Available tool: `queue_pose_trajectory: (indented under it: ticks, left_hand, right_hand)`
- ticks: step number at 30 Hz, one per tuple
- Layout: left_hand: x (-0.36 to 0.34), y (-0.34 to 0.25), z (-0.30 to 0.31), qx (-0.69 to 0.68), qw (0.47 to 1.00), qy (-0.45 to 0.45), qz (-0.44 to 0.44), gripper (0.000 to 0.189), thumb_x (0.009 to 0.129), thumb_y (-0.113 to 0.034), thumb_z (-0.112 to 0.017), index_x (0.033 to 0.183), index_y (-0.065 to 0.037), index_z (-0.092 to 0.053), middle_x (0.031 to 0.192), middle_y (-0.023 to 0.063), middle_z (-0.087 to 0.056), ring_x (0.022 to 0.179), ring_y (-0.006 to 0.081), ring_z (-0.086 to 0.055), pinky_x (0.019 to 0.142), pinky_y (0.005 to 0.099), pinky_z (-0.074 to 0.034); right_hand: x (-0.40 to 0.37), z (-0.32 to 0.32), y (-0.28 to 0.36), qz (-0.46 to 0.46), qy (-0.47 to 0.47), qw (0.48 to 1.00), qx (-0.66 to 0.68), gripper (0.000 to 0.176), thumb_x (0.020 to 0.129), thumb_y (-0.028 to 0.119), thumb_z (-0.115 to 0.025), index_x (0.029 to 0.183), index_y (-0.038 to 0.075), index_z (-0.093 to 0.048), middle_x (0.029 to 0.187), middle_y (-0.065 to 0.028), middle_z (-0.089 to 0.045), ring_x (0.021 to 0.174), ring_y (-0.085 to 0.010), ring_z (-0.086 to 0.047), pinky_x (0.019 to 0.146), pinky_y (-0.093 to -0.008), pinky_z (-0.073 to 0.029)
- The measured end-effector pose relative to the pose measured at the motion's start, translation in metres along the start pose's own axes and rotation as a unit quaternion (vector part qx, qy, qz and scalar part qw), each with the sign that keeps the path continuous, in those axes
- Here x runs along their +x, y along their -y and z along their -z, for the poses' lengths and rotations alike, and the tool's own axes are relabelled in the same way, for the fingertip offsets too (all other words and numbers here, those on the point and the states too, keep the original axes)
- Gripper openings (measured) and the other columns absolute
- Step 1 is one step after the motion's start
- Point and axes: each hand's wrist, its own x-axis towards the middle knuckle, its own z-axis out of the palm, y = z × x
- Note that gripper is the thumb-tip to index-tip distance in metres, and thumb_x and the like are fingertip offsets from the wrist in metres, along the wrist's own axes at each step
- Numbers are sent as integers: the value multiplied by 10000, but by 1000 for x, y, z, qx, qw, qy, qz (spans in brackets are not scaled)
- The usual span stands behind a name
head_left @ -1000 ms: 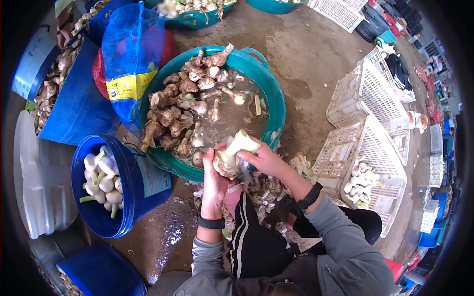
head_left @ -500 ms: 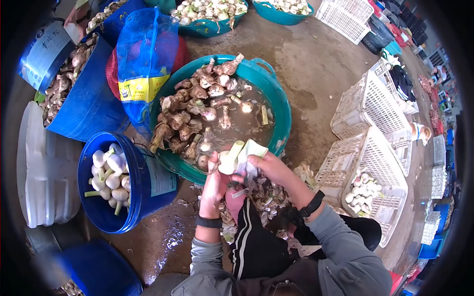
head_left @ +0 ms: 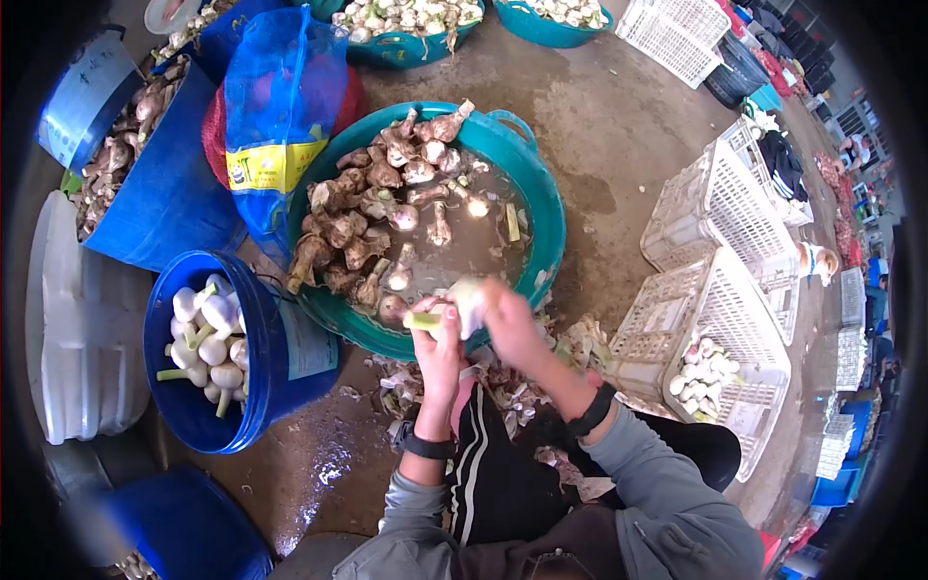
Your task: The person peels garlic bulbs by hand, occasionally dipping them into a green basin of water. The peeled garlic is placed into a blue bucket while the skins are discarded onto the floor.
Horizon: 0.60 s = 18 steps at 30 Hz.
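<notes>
My left hand [head_left: 440, 350] is wrapped round the green stem end of a garlic bulb [head_left: 468, 302], near the front rim of a green tub [head_left: 553, 208]. Blurred by motion, my right hand [head_left: 510, 324] closes on the bulb's white head from the right. Unpeeled brown garlic [head_left: 338, 229] is heaped on the left side of the tub, in murky water. Left of my hands stands a blue bucket [head_left: 259, 425] with peeled white garlic bulbs [head_left: 215, 346] inside. Peeled skins [head_left: 507, 391] lie on the floor below my hands.
White crates [head_left: 657, 324] stand on the right, one holding white bulbs [head_left: 709, 375]. A blue mesh bag [head_left: 275, 106] and a large blue barrel of garlic [head_left: 169, 193] are at the upper left. More green tubs [head_left: 411, 50] of garlic stand at the back.
The bulb has turned in my hands, its stem now pointing left. My left hand has shifted right and holds the stem end. The loose skin my right hand pinched no longer shows.
</notes>
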Motion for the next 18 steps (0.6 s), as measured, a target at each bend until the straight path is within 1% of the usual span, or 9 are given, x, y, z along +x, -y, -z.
queue_pose_trajectory:
  ticks: [1,2,5,6,9,13,16,17,18]
  left_hand:
    - [0,-1,7,47,998,43,-9,365,887,-126,-590,1198,-62,-410,1033,40,-505,807,74,-509,619,168,-436]
    - [6,-1,13,146,975,114,-124,359,879,-128,-598,1190,-55,-435,1035,53,-515,896,108,-515,753,230,-452]
    - [9,-28,26,85,961,260,38,358,890,-163,-585,1203,-46,-458,1117,69,-525,1013,140,-508,871,298,-433]
    - [11,-27,23,84,962,257,38,358,890,-163,-585,1203,-46,-458,1117,69,-525,1013,140,-508,871,298,-433]
    - [22,-6,24,-164,978,74,104,209,965,-213,-448,1110,-73,-503,1079,81,-555,997,198,-546,910,335,-430]
    - [24,12,31,-307,943,41,122,268,984,-282,-370,1095,-65,-482,1040,109,-594,1062,281,-541,951,427,-427]
    - [23,7,27,-337,930,4,144,282,987,-287,-351,1109,-62,-468,1047,119,-589,1056,292,-541,943,459,-434]
    - [20,2,21,-347,926,5,145,298,991,-290,-332,1123,-56,-459,1050,134,-584,1044,301,-544,938,480,-436]
    - [14,2,18,-347,926,10,150,298,991,-290,-332,1123,-56,-459,1050,134,-584,1044,301,-544,938,480,-436]
  right_hand:
    - [6,6,-5,-128,-35,975,176,211,899,71,-431,1068,5,-540,940,-137,-628,941,-235,-606,809,-339,-477]
    - [11,13,-11,-247,-70,903,344,201,945,134,-410,1057,16,-528,907,-126,-632,918,-203,-608,765,-323,-485]
    - [12,18,-30,-270,-26,829,489,233,981,247,-362,943,63,-499,762,-53,-581,699,-145,-550,630,-282,-448]
    - [12,17,-29,-300,-27,776,554,226,977,242,-361,898,76,-493,711,-34,-550,619,-139,-510,590,-273,-426]
    - [12,17,-17,-284,-2,768,574,204,963,224,-365,868,82,-476,601,20,-426,534,-101,-404,539,-244,-361]
    - [3,75,15,-221,49,766,602,211,940,252,-391,820,89,-452,542,41,-351,476,-83,-350,503,-275,-345]
    - [-26,123,-3,-210,17,877,431,219,922,296,-434,866,91,-488,585,-2,-470,499,-117,-443,502,-313,-393]
    - [-35,115,-33,-292,59,938,177,238,912,323,-459,878,92,-506,625,-23,-513,542,-131,-499,527,-315,-423]
    - [-44,108,-55,-356,94,926,-90,261,902,350,-484,891,93,-524,665,-44,-557,585,-145,-555,553,-318,-453]
